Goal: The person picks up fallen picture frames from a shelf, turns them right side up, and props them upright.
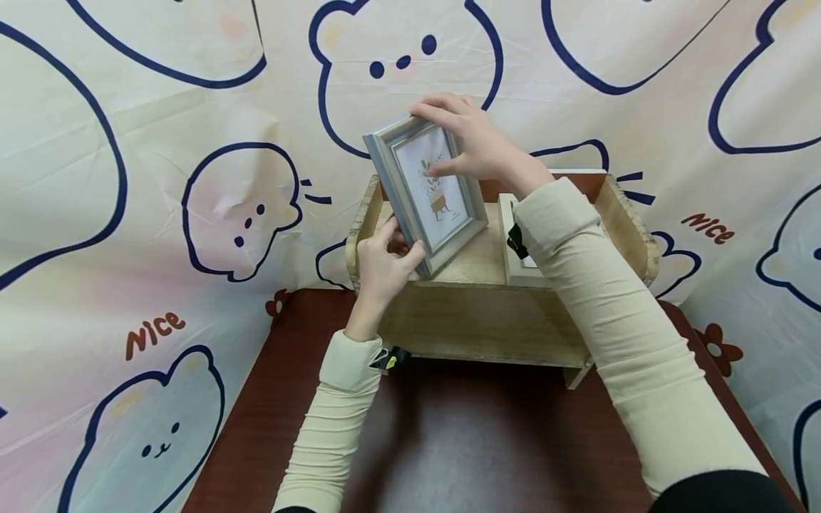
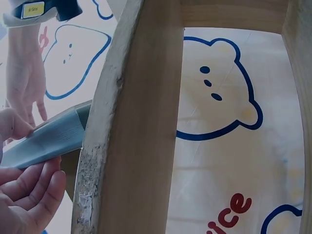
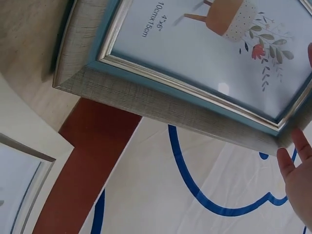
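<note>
A blue-grey picture frame [image 1: 442,206] with a plant print stands tilted over the upper level of a small wooden shelf [image 1: 481,267]. Low on its left side, my left hand [image 1: 385,267] grips the frame; in the left wrist view the thumb and fingers lie on either side of its blue edge [image 2: 48,139]. My right hand [image 1: 481,146] holds the top, fingers over the upper edge and thumb across the front. The right wrist view shows those fingertips by a corner of the frame [image 3: 195,124].
A cream picture frame [image 1: 515,274] lies on the shelf's upper level, partly hidden behind the right forearm. Rough-edged side walls [image 1: 631,221] bound that level. The shelf stands on a dark red-brown table [image 1: 487,442], against a cartoon-bear cloth [image 1: 256,114].
</note>
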The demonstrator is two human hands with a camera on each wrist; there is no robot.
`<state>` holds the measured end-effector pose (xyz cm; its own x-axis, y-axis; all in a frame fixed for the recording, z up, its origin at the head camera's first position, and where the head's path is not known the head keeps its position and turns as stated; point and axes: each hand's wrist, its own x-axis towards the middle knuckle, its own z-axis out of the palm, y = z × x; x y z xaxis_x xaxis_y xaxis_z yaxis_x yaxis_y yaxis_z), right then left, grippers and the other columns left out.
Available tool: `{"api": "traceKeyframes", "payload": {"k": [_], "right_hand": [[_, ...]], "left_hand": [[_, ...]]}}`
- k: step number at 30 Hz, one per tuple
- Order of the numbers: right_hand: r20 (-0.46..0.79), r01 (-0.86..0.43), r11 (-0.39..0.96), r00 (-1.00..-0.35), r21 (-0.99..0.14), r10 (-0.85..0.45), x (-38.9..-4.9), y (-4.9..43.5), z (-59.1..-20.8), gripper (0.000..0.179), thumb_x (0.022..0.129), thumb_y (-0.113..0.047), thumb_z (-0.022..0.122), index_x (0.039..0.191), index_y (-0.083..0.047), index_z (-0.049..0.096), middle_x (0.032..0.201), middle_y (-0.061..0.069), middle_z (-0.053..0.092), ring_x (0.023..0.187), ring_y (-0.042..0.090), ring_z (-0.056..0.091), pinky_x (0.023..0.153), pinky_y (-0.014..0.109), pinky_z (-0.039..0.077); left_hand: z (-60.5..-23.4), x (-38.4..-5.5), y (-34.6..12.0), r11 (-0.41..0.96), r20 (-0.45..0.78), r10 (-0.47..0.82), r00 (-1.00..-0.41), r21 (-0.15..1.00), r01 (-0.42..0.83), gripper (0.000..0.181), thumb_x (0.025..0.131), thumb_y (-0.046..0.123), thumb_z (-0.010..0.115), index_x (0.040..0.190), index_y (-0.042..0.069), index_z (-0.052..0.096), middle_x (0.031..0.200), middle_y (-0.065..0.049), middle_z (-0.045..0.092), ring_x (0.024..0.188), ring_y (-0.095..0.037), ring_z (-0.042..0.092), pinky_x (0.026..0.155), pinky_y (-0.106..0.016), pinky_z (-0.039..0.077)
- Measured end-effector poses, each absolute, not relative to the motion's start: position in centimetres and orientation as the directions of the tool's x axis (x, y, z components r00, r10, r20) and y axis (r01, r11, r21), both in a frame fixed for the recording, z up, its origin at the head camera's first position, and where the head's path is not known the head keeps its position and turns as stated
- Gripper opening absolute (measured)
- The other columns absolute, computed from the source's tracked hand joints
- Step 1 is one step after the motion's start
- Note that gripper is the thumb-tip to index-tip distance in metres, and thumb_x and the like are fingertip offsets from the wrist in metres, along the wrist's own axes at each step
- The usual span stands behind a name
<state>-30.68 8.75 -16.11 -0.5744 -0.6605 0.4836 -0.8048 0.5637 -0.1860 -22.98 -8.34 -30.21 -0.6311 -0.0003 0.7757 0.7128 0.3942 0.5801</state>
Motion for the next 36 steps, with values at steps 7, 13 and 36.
{"api": "traceKeyframes", "payload": {"k": [7,13,36], "right_hand": [[0.565,-0.770,0.575,-0.614,-0.276,-0.551,-31.5,9.8,-16.7,0.073,0.073,-0.010,0.075,0.137,-0.006,0.040,0.135,0.014,0.034,0.125,0.025,0.028,0.103,0.031,0.024],[0.468,-0.691,0.622,-0.716,-0.368,-0.519,-31.9,10.7,-16.8,0.080,0.073,-0.011,0.076,0.141,-0.016,0.035,0.136,0.013,0.021,0.122,0.028,0.023,0.100,0.038,0.029],[0.218,-0.562,0.593,-0.805,-0.577,-0.551,-31.6,12.9,-16.5,0.094,0.077,0.017,0.055,0.144,-0.035,0.014,0.144,0.011,0.026,0.102,0.035,0.053,0.082,0.044,0.045]], "left_hand": [[-30.1,-22.9,-8.4,0.413,0.772,0.024,-0.635,0.570,0.710,0.028,0.074,0.003,0.061,0.101,-0.006,0.063,0.066,-0.014,0.065,0.053,-0.020,0.060,0.051,-0.032,0.051],[-30.1,-22.9,-8.4,0.413,0.765,0.018,-0.644,0.581,0.701,0.033,0.074,0.002,0.061,0.107,-0.005,0.063,0.067,-0.014,0.065,0.054,-0.019,0.060,0.051,-0.031,0.051],[-27.5,-22.2,-9.9,0.633,0.575,0.060,-0.816,0.610,0.477,0.022,0.084,0.003,0.058,0.101,-0.008,0.064,0.083,-0.019,0.067,0.071,-0.027,0.065,0.066,-0.037,0.052]]}}
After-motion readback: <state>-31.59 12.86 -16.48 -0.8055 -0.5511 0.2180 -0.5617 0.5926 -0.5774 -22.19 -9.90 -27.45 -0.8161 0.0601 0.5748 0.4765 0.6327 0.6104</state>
